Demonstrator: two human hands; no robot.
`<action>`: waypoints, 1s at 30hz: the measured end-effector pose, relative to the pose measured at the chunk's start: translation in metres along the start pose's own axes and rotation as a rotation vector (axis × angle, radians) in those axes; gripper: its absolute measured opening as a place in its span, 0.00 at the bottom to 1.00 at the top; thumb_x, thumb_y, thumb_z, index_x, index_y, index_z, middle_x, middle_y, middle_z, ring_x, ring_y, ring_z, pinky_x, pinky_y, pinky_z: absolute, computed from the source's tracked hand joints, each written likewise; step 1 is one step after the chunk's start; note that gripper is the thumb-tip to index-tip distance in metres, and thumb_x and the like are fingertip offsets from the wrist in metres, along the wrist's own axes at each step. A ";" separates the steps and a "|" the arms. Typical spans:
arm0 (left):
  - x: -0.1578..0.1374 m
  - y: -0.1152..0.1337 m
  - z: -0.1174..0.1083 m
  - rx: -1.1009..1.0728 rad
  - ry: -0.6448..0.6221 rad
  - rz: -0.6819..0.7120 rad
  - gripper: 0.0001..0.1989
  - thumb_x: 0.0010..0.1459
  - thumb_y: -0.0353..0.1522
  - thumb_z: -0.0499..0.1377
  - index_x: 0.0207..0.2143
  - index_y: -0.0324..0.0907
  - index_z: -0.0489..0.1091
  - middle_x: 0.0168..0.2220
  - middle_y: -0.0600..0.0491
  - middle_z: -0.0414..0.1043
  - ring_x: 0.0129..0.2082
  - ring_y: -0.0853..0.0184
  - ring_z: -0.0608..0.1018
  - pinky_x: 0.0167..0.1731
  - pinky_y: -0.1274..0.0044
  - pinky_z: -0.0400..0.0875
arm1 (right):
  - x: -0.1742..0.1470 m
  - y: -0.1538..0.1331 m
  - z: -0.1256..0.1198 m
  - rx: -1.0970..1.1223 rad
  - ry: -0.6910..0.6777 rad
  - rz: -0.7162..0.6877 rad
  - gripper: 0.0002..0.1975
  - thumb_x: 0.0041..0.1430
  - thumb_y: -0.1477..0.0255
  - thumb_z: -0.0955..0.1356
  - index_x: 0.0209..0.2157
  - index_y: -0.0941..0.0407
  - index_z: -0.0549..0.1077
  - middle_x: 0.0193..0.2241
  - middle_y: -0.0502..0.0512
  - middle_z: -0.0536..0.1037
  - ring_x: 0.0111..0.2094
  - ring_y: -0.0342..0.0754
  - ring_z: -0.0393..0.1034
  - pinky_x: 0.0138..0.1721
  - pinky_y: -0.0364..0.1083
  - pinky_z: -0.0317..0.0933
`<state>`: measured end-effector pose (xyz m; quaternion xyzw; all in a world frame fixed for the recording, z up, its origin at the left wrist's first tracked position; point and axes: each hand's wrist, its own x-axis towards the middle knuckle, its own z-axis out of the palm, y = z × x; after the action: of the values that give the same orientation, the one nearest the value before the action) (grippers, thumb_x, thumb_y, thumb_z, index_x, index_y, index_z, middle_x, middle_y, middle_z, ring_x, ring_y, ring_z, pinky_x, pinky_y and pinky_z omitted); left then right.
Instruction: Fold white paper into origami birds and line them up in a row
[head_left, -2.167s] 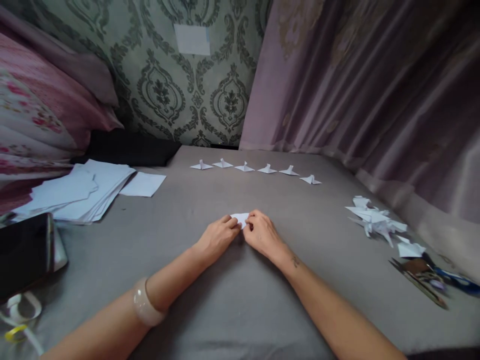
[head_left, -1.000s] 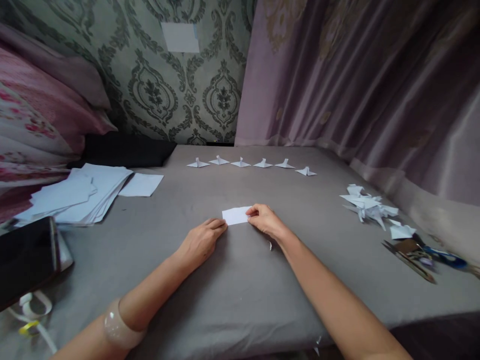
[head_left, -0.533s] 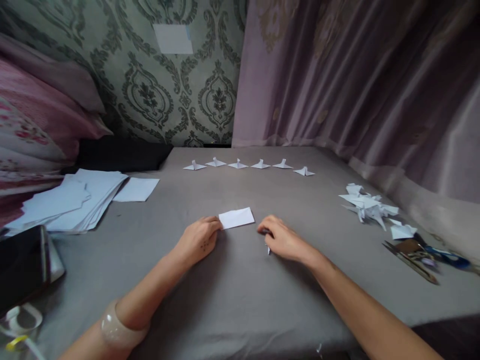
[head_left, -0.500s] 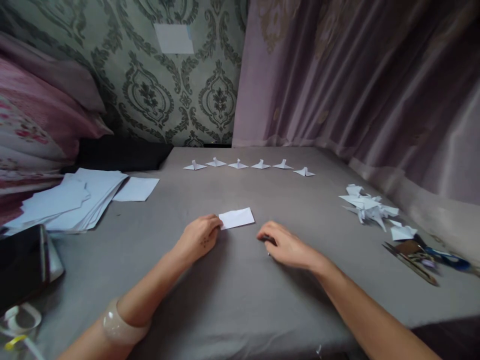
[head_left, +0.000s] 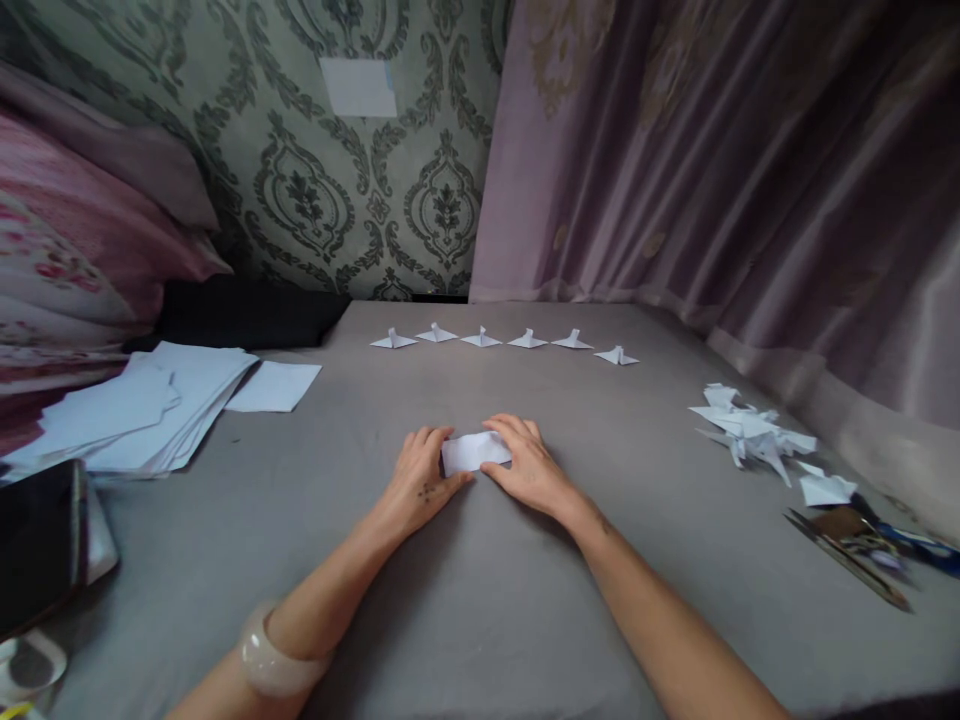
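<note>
A small folded sheet of white paper (head_left: 474, 453) lies in front of me on the grey cloth, its long side running left to right. My left hand (head_left: 426, 470) grips its left end, fingers at the far edge and thumb along the near edge. At the right end, my right hand (head_left: 525, 465) holds the paper the same way, with fingertips on the far corner and thumb at the near edge. The paper's end under the right fingers is partly hidden.
Several folded paper figures (head_left: 484, 340) stand in a row at the back. More lie heaped (head_left: 754, 430) at the right, near tweezers (head_left: 851, 562) and blue-handled scissors (head_left: 919, 545). Stacked paper sheets (head_left: 161, 405) and a dark phone-like device (head_left: 41, 545) sit at the left.
My right hand has moved left onto the paper's right end; the dark object it held is no longer visible. My left thumb now lies along the near edge. The view has shifted slightly.
</note>
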<state>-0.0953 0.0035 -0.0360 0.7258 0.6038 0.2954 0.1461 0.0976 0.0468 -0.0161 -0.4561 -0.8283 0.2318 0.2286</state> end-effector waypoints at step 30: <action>0.007 0.000 -0.039 0.352 0.082 0.422 0.14 0.58 0.24 0.52 0.39 0.49 0.73 0.52 0.54 0.69 0.54 0.56 0.63 0.49 0.61 0.52 | -0.007 0.002 -0.013 -0.066 0.251 -0.360 0.14 0.59 0.80 0.63 0.36 0.50 0.77 0.46 0.56 0.70 0.48 0.49 0.63 0.47 0.52 0.61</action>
<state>-0.1187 0.0045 -0.0038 0.8371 0.4869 0.2391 -0.0717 0.1101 0.0440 -0.0085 -0.3335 -0.8685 0.1015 0.3523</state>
